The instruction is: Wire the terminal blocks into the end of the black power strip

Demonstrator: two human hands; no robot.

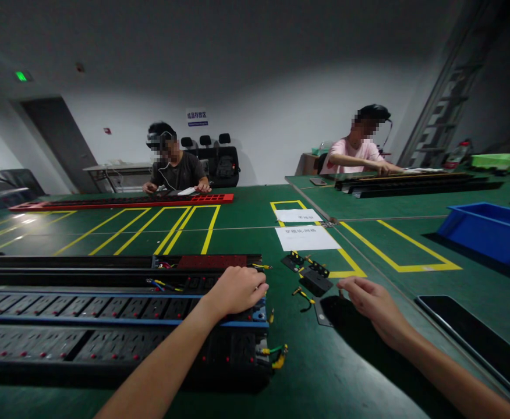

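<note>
My left hand [240, 289] is closed over the right end of a blue-edged power strip [119, 306], its fingertips partly hidden. This strip has a row of black sockets. In front of it lies another black power strip [106, 346] with red dots along its sockets and yellow-green wires [279, 356] at its end. My right hand [366, 299] hovers at the right with thumb and fingers pinched together; what they hold, if anything, I cannot make out. Near its fingertips lie a black rectangular cover [316, 282], a flat dark plate [323, 313] and a short yellow-and-black wire [304, 298].
Behind the strips lie more black rails, one with a dark red panel [211, 261]. Paper labels [307, 238] and yellow tape outlines mark the green table [246, 233]. A phone [473, 337] and a blue bin [491, 233] are at right. Two people work across the table.
</note>
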